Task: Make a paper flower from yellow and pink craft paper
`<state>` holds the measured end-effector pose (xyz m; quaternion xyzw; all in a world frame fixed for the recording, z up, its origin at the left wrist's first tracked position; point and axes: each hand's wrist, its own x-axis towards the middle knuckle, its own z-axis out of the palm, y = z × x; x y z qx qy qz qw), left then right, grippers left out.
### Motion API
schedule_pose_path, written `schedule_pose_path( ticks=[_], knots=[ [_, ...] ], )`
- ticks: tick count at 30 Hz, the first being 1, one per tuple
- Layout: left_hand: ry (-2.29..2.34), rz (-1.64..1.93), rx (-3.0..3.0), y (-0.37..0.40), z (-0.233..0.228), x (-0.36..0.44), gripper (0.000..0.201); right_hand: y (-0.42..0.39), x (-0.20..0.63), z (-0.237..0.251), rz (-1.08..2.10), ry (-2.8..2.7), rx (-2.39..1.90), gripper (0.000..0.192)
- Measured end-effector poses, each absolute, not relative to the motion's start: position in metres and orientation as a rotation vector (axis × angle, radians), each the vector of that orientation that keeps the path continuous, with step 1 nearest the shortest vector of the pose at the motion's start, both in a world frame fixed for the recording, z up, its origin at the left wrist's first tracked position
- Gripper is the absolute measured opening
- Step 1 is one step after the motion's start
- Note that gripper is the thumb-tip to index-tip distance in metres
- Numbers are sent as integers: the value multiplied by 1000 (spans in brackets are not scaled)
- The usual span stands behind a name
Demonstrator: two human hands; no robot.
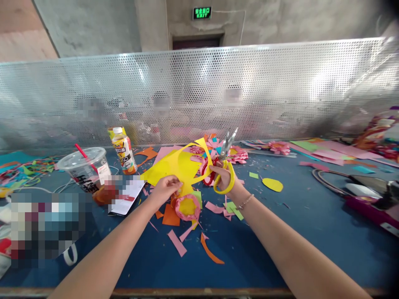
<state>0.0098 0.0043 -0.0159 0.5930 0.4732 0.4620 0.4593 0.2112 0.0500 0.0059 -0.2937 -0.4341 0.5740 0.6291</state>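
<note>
Pixel blur hides the things at table's left and the phone.

The worktop is deep blue. The paper sheet in the left hand is bright yellow. The scissors in the right hand have yellow handles lined with red and silver blades. Near the hands lies a paper flower, pink with a yellow centre, among pink, orange and green scraps. A yellow oval cut-out lies to the right. At far left, the juice bottle is orange with a white cap, and the clear cup has a red straw. The far screen is silver metal, dotted all over with holes.
</note>
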Motion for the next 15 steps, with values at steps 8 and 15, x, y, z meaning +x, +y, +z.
schedule_pose_path(
  ticks=[8, 15],
  knots=[
    [1250, 1232, 1631, 4, -14, 6, 21, 55, 215, 1, 1174, -1001, -792, 30],
    [1354, 1350, 1698, 8, -15, 2, 20, 52, 210, 1, 1088, -1177, -807, 27]
  ],
)
